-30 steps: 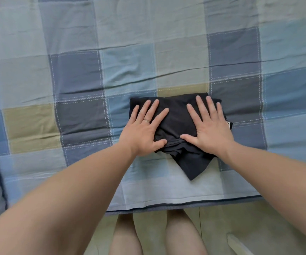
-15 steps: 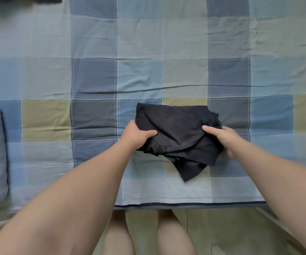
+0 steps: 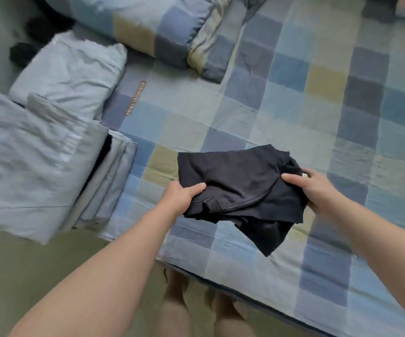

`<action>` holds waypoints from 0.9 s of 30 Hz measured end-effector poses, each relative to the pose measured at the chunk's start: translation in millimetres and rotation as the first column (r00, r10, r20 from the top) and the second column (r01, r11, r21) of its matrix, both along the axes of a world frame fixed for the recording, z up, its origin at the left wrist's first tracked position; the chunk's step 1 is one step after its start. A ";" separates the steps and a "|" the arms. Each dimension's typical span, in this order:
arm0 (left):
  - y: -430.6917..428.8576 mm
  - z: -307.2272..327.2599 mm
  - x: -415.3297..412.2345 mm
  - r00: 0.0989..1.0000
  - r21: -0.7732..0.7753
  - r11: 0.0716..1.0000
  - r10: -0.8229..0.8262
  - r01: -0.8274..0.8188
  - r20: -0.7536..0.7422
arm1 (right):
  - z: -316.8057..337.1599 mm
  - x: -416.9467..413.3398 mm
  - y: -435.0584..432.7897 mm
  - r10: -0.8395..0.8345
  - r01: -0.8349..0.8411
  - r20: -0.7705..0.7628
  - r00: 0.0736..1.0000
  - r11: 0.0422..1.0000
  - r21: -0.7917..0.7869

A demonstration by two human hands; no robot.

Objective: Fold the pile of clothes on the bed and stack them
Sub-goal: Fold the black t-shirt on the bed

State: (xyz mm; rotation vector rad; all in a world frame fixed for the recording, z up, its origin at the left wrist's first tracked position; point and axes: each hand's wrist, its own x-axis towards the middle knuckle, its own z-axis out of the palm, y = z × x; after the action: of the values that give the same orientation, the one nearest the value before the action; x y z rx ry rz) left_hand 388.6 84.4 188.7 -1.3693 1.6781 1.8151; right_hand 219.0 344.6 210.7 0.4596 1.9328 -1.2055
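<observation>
Now shirt held by left hand and right hand; loose flap hangs, so fold could be lost.

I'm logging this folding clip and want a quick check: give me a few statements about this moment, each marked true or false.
1. Both hands grip the black garment, the left hand at one side and the right hand at the other. True.
2. The garment is folded neatly, with nothing loose. False: a corner hangs down below it.
3. A stack of folded grey clothes lies to its left. True.
4. The bed cover is plain white. False: it is checked in blue, grey and olive.
</observation>
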 end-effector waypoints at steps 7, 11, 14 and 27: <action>-138.2 86.0 87.4 0.859 -0.165 0.844 0.491 -0.510 -0.142 | 92.8 1.0 -245.8 0.319 -0.336 -0.147 0.936 0.936 -0.107; -197.2 109.6 145.6 0.677 -0.222 0.640 0.704 -0.735 -0.212 | 113.8 34.5 -380.7 0.467 -0.505 -0.238 0.852 0.852 -0.137; -229.6 105.3 182.1 0.568 -0.275 0.509 0.794 -0.816 -0.216 | 104.1 67.4 -467.1 0.570 -0.626 -0.325 0.755 0.774 -0.094; -273.5 8.6 224.4 0.967 -0.837 0.533 0.124 0.123 0.221 | -18.7 180.6 -517.9 0.864 -0.688 -0.389 -0.319 0.071 0.722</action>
State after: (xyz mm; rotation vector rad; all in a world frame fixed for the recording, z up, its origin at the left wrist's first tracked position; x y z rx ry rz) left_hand 613.0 -189.1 197.3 -1.8199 2.5281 0.6523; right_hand 399.6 -173.3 191.9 -1.6522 2.2171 -0.0378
